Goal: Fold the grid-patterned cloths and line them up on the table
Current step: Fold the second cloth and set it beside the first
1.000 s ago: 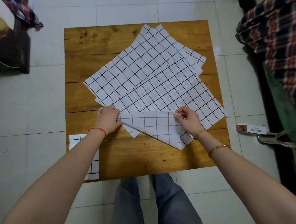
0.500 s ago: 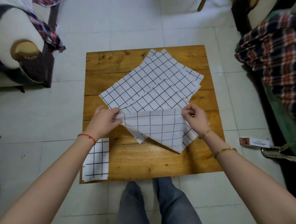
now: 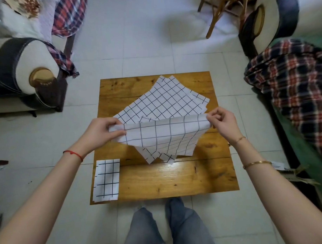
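You pinched the lifted grid cloth [image 3: 162,136] with left grip [image 3: 100,132] and right grip [image 3: 223,122]; mid-fold, next probably lay it beside the folded cloth [image 3: 106,180] on bench [image 3: 176,178].

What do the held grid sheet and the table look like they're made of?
Held grid cloth: seemingly thin woven fabric, matte white with dark printed lines; it sags and drapes between the left hand and right hand. Table: wooden planks, probably varnished; grain, knots and a glossy glare patch show.

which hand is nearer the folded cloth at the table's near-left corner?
Left. The left hand is above the folded cloth; the right hand is across the table.
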